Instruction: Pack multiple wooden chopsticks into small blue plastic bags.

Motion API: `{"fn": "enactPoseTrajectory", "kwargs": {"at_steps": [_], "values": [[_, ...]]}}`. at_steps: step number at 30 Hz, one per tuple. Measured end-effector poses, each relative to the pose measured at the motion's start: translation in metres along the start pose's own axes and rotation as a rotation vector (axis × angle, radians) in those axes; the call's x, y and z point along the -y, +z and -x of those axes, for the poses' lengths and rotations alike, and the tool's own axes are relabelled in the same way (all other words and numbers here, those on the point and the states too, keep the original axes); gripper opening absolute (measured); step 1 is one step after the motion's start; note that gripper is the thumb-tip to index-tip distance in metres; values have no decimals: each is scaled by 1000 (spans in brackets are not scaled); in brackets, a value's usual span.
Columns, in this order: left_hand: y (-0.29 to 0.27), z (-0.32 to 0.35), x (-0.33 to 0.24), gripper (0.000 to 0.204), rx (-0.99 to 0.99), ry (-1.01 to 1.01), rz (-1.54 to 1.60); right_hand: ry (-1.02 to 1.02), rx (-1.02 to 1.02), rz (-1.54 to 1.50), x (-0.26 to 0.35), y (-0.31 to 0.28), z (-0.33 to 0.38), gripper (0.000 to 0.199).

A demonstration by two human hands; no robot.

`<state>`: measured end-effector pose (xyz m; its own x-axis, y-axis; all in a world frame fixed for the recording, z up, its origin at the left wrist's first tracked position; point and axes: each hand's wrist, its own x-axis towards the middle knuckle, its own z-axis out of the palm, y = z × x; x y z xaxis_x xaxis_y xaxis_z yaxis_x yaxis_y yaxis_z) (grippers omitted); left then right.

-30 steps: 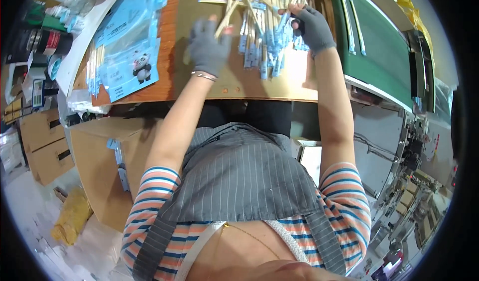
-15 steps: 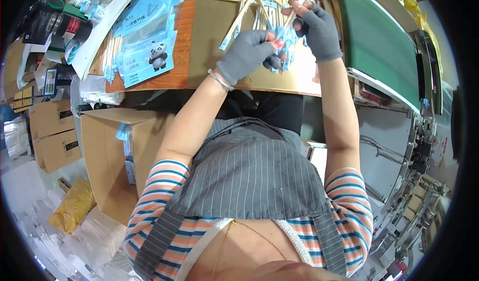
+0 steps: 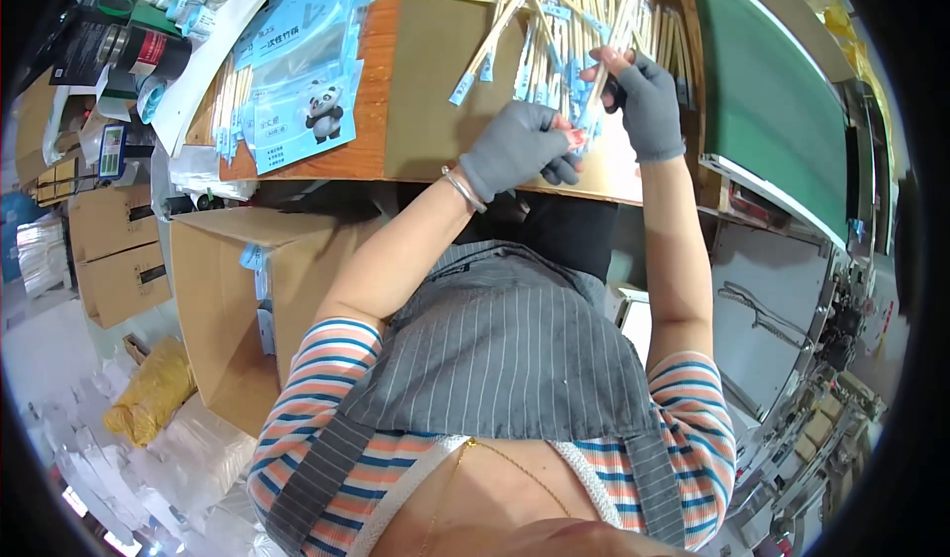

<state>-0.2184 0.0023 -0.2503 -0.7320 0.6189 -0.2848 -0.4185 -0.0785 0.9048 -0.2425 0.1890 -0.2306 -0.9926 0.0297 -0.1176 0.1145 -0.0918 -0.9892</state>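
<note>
Both my hands wear grey fingerless gloves and hold a wrapped pair of chopsticks (image 3: 620,28) that slants up and away over the table. The fingers of my right hand (image 3: 641,102) are closed round its middle. Lower down, my left hand (image 3: 524,144) pinches its blue-printed end near the table's front edge. Just beyond my hands lies a loose pile of wrapped chopsticks (image 3: 539,57), pale with blue ends, pointing several ways. One pair (image 3: 485,50) lies apart at the pile's left.
Blue pouches printed with a panda (image 3: 307,92) lie on the table's left, beside more wrapped chopsticks (image 3: 231,107). A green board (image 3: 777,102) borders the right side. Below left stands an open cardboard box (image 3: 223,300). A dark bottle (image 3: 148,52) sits at the far left.
My hands have drawn nearer to the table's front edge with the chopsticks, showing more of the pile behind them. The whole view has shifted slightly.
</note>
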Motion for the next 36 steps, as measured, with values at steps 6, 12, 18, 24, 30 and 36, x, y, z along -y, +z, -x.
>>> {"fn": "enactPoseTrajectory", "kwargs": {"at_steps": [6, 12, 18, 24, 30, 36], "values": [[-16, -24, -5, 21, 4, -14, -50, 46, -46, 44, -9, -8, -21, 30], [-30, -45, -15, 19, -84, 184, -651, 62, 77, 54, -6, -19, -44, 27], [-33, -42, -38, 23, -28, 174, -838, 27, 11, 29, 2, -25, -45, 22], [-9, -25, -34, 32, -50, 97, -93, -82, -57, -11, 13, 3, -24, 17], [28, 10, -32, 27, -176, 214, 32, -1002, -188, 1123, -6, 11, 17, 30], [52, 31, -32, 28, -128, 198, -160, -436, -257, -87, 47, -17, 62, 32]]}}
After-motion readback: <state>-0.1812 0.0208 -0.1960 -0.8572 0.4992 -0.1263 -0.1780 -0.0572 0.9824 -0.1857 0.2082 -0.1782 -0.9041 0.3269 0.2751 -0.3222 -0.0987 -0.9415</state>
